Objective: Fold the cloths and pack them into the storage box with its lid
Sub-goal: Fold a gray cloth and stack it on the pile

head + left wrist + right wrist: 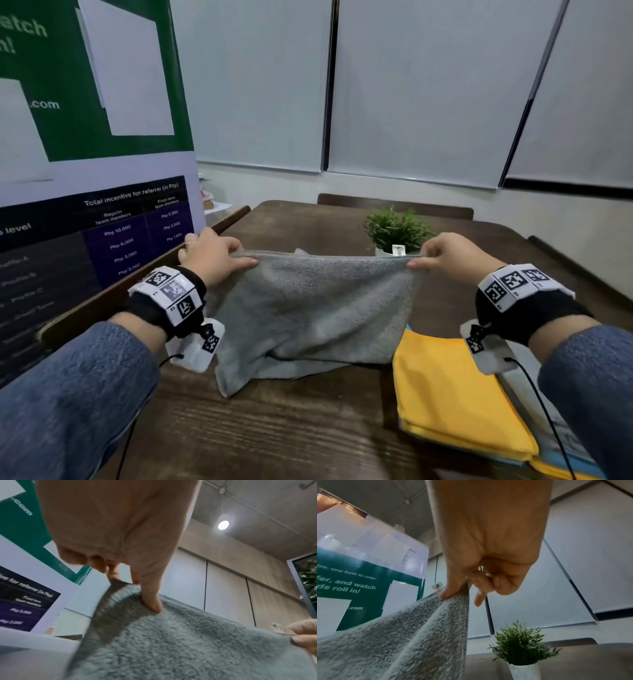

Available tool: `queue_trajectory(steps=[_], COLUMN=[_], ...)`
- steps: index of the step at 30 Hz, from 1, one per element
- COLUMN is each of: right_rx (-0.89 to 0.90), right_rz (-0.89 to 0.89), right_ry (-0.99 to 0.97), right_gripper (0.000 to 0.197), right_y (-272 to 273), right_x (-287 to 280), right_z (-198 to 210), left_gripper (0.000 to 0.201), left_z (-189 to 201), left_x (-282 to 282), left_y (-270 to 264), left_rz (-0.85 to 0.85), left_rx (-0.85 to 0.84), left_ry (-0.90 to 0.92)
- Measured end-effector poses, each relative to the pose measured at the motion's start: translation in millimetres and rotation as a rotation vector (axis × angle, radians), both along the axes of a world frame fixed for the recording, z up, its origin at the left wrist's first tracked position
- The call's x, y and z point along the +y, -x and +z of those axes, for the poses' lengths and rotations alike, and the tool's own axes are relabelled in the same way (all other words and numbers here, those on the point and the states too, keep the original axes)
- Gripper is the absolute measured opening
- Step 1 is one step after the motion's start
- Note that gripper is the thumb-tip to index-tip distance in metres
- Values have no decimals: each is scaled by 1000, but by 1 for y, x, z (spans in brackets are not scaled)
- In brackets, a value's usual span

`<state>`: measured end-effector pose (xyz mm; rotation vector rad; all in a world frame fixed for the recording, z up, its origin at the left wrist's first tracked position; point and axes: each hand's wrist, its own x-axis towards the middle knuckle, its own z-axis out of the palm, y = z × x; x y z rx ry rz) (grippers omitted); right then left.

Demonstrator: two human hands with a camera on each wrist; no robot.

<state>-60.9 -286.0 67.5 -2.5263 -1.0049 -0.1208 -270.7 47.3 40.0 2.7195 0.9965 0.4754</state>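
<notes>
The grey towel (310, 308) hangs at the middle of the head view, held up by its top edge above the wooden table (274, 428), its lower end bunched on the tabletop. The left hand (212, 255) pinches the top corner at 9 o'clock of the towel, thumb pressed on the cloth and fingers curled behind. The right hand (452, 255) pinches the opposite corner at 3 o'clock between thumb and forefinger, beside a small white label (398, 250). At 4 o'clock from the towel lies a yellow cloth (455, 394), folded flat on what may be more cloths; the stack's lower layers are hard to make out. A small potted plant (394, 228) stands at 12 o'clock, behind the towel. A printed banner (96, 137) stands at 10 o'clock.
</notes>
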Motion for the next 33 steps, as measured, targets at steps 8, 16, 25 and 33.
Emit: queue_trajectory(steps=[8, 16, 25, 33], right_rx=[389, 309, 248, 274], right_rz=[5, 280, 520, 574], right_ry=[-628, -462, -494, -562], right_gripper=[12, 14, 10, 13], right_y=[-2, 18, 66, 78], right_x=[-4, 5, 43, 51], right_z=[-8, 12, 40, 39], left_gripper=[35, 31, 57, 24], left_z=[-8, 19, 37, 29], left_x=[15, -11, -74, -103], left_y=[2, -10, -26, -33], left_rz=[-198, -337, -696, -761], left_rx=[-438, -843, -890, -824], left_ry=[467, 480, 888, 999])
